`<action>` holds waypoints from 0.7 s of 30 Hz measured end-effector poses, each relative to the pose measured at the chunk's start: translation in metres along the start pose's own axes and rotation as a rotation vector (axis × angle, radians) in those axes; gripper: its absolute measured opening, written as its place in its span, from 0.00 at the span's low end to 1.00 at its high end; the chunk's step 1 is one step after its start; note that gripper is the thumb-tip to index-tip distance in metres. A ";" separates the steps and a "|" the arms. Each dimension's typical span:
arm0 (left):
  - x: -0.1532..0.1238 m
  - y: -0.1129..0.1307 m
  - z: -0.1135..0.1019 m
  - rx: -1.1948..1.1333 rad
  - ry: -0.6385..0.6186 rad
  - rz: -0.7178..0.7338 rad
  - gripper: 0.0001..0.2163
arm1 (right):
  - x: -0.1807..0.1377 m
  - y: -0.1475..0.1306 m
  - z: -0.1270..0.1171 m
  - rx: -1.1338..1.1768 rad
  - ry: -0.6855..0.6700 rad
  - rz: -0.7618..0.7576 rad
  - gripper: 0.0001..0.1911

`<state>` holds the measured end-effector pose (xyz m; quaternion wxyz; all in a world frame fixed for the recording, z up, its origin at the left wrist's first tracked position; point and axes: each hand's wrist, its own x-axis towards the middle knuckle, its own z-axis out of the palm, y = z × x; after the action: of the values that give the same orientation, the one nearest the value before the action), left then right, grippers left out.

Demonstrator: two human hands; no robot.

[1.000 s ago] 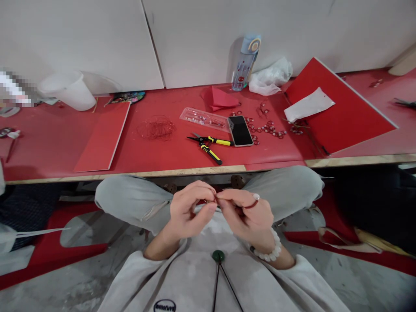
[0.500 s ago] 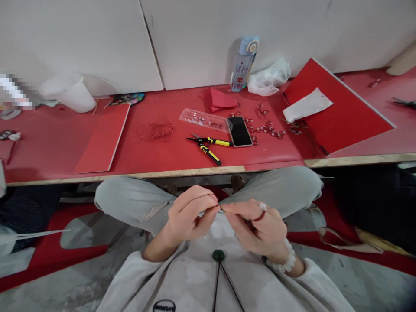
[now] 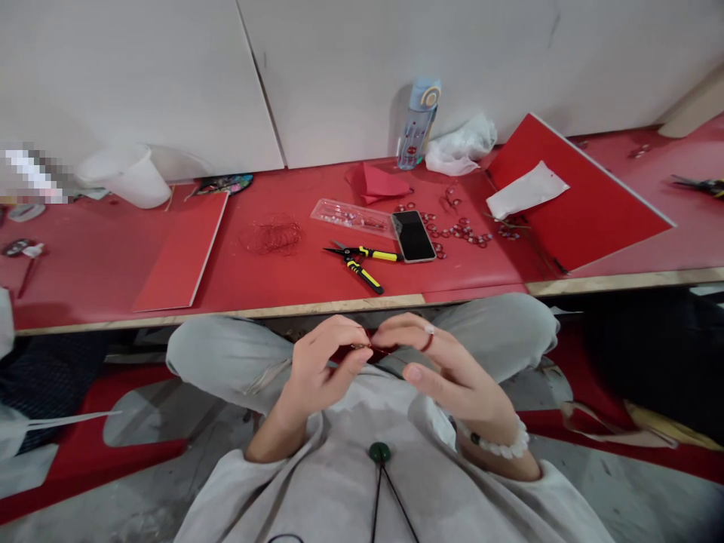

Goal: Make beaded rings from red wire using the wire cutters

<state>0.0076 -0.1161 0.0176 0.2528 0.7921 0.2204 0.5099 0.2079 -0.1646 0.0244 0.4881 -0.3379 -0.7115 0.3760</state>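
Observation:
My left hand [image 3: 323,363] is closed, thumb and fingers pinching a small piece of thin red wire [image 3: 385,352] above my lap. A coiled bit of it shows at the fingertips; its fine detail is too small to make out. One end sticks out toward my right hand [image 3: 452,373], whose thumb stands apart from the fingers. That hand wears a ring and a pale beaded bracelet. On the red table ahead lie yellow-and-black pliers [image 3: 365,264] with spread handles, and a tangle of red wire [image 3: 272,235].
A phone [image 3: 415,237] overlaps a clear plastic tray [image 3: 328,211] of beads. Small beaded rings [image 3: 464,231] lie scattered to its right. Behind stand a water bottle [image 3: 417,128] and a plastic bag [image 3: 461,147]. Red boards [image 3: 184,253] lie on both sides. The table's front edge [image 3: 317,308] runs before my knees.
My right thumb and fingers have parted from their pinch at the wire, and that hand has opened. My left hand keeps its pinch. The view has tilted slightly.

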 end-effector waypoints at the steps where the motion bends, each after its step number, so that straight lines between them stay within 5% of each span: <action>1: 0.000 -0.001 -0.001 -0.012 -0.008 -0.003 0.05 | 0.002 0.000 -0.002 -0.020 0.033 -0.020 0.16; 6: 0.000 0.001 -0.001 -0.033 -0.054 -0.031 0.09 | 0.011 0.009 0.003 -0.148 0.054 -0.128 0.19; 9: -0.002 0.005 0.001 -0.066 -0.054 -0.059 0.10 | 0.012 0.025 0.011 -0.236 0.073 -0.044 0.25; 13: -0.003 0.005 0.003 -0.098 -0.061 -0.069 0.10 | 0.010 0.044 0.017 -0.218 0.322 0.130 0.20; 18: -0.006 0.000 0.006 -0.190 -0.018 -0.239 0.12 | 0.010 0.055 0.020 0.066 0.612 0.085 0.03; 21: -0.008 -0.003 0.008 -0.287 0.041 -0.438 0.13 | 0.010 0.057 0.021 0.121 0.678 -0.010 0.13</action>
<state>0.0119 -0.1200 0.0071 0.4624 0.6711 0.3170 0.4851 0.1913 -0.1328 -0.0262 0.7177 -0.4105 -0.4870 0.2814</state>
